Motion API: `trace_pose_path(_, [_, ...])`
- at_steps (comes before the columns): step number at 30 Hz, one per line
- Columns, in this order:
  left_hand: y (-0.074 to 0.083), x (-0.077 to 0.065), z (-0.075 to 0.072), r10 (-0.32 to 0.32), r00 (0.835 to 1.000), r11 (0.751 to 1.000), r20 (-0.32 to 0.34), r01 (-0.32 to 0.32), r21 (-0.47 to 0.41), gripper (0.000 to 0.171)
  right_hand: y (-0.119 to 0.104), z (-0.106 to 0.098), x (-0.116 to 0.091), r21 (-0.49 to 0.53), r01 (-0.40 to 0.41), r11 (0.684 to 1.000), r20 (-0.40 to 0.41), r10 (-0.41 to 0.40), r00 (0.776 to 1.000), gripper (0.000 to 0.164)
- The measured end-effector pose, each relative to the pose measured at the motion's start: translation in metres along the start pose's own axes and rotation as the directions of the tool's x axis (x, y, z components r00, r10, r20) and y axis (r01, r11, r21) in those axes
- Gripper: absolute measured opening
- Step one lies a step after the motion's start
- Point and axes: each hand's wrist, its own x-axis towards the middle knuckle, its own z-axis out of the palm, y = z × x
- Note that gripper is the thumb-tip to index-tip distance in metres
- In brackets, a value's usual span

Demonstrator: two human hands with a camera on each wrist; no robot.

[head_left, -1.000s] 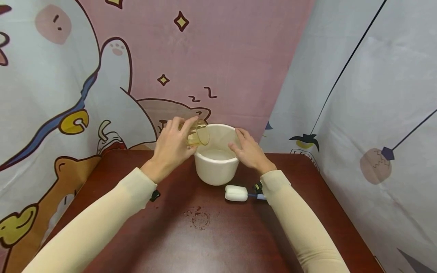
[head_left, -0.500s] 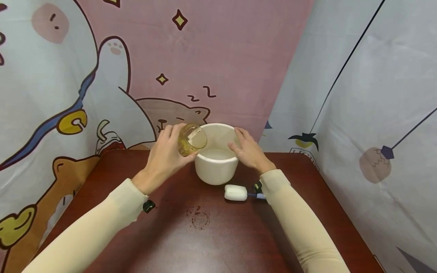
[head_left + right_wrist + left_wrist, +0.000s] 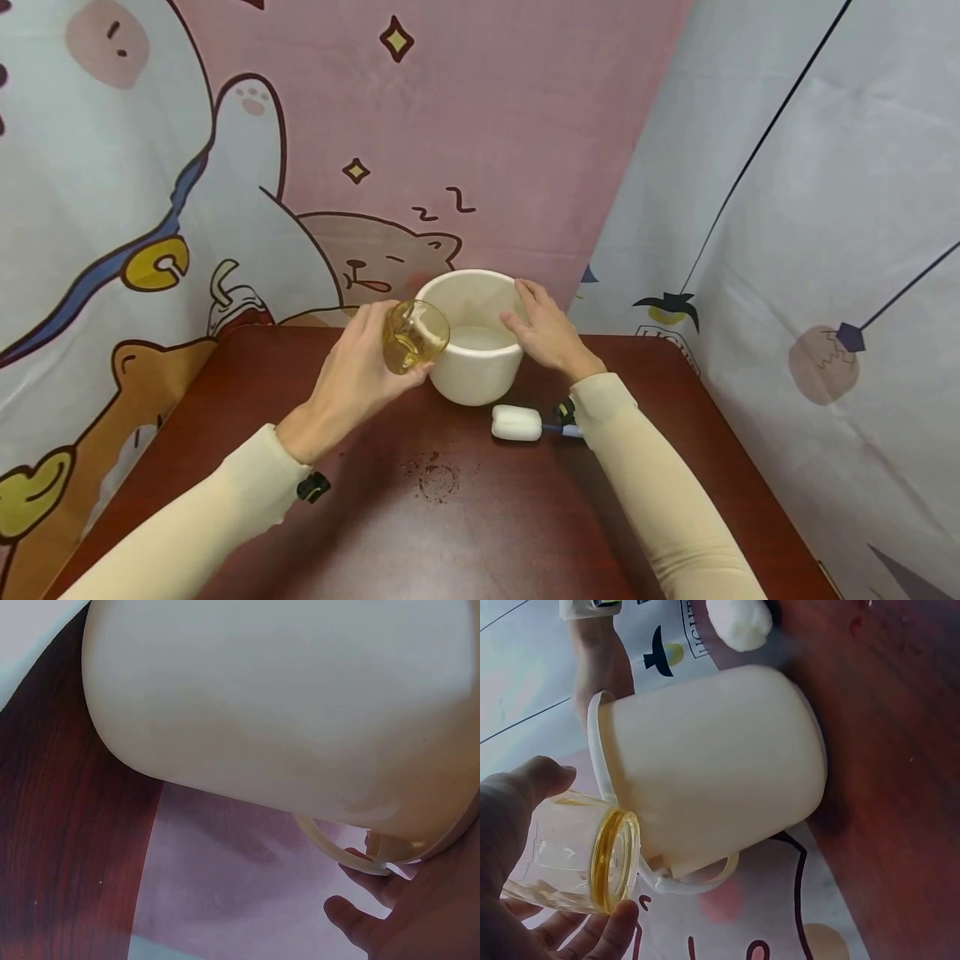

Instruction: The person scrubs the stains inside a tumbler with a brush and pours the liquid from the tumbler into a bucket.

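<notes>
My left hand (image 3: 347, 387) grips a yellow-tinted drinking glass (image 3: 415, 337), its mouth tilted up towards the head camera at the left side of a cream bucket (image 3: 476, 379). In the left wrist view, my thumb and fingers wrap round the clear glass (image 3: 564, 851), close to the bucket rim. The bucket stands upright near the table's back edge; its bottom looks pale, as if holding a little water. My right hand (image 3: 553, 337) holds the bucket's right rim, thumb on the inner side. In the right wrist view, its fingers (image 3: 360, 881) reach by the bucket's handle (image 3: 330, 847).
A brush with a white sponge head (image 3: 516, 423) and a blue handle lies in front of the bucket, partly behind the right sleeve. A ring of wet drops (image 3: 438, 482) marks the brown table (image 3: 480, 542). Cartoon-printed cloth (image 3: 510, 150) hangs close behind the table.
My left hand has drawn the glass back from over the bucket, leftward, down and nearer, turning its mouth upward from a sideways tilt. The right hand and bucket stay put.
</notes>
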Motion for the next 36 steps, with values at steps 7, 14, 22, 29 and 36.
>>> trace_pose_path(7, [-0.003, -0.016, 0.005, -0.001, 1.0, 1.0, 0.015, 0.001, -0.012, 0.093, 0.0, 0.001, 0.001, -0.007, 0.004, 1.0, -0.002, -0.004, 1.0, 0.086])
trace_pose_path(14, [-0.006, -0.034, 0.014, -0.003, 0.999, 1.0, 0.038, 0.004, -0.03, 0.094, -0.001, 0.0, 0.001, -0.047, 0.018, 0.999, -0.003, -0.019, 1.0, 0.085])
trace_pose_path(22, [-0.013, -0.053, 0.027, -0.031, 0.997, 0.999, 0.077, 0.034, -0.032, 0.092, -0.002, -0.001, 0.001, -0.089, 0.011, 0.996, -0.004, -0.011, 1.0, 0.086])
trace_pose_path(29, [-0.019, -0.066, 0.038, -0.071, 0.992, 0.997, 0.107, 0.073, -0.012, 0.091, -0.001, 0.0, 0.0, -0.086, -0.005, 0.996, -0.008, 0.004, 1.0, 0.084])
trace_pose_path(36, [-0.022, -0.074, 0.047, -0.108, 0.985, 0.994, 0.138, 0.109, 0.004, 0.091, -0.004, -0.002, -0.001, -0.093, -0.002, 0.996, -0.023, 0.0, 1.0, 0.084])
